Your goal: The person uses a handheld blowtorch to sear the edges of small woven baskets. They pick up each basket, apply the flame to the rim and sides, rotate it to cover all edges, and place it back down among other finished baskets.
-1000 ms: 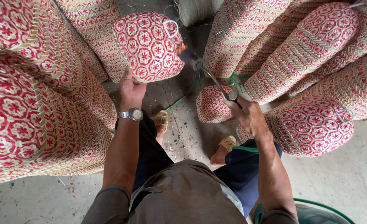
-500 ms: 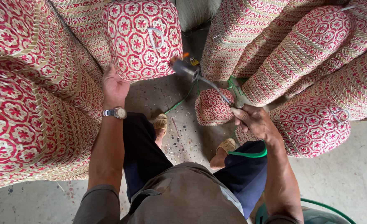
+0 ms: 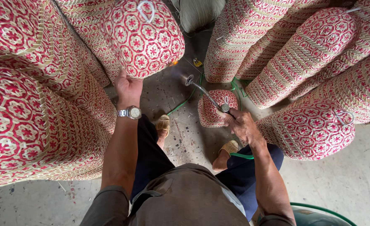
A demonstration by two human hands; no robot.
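My left hand (image 3: 127,87) is up at the lower edge of the woven basket (image 3: 145,37) in the upper middle of the frame, the grip closed on its rim from beneath so the red-and-cream base tilts toward me. My right hand (image 3: 240,124) has its grip pressed together around the handle of the torch (image 3: 206,95), whose thin metal neck slants up and left to the nozzle near the frame's centre, just below and right of the basket. A small orange glow shows at the basket's lower right edge, near the nozzle. I judge I am at the singeing step, passing the flame over the weave to burn off stray fibres. The next move, as I read it, calls for turning the basket with my left hand while keeping the nozzle near but off the weave, so nothing scorches. Stacks of like baskets (image 3: 34,92) crowd both sides, and a small lid (image 3: 215,109) lies on the floor (image 3: 181,138) between my feet.
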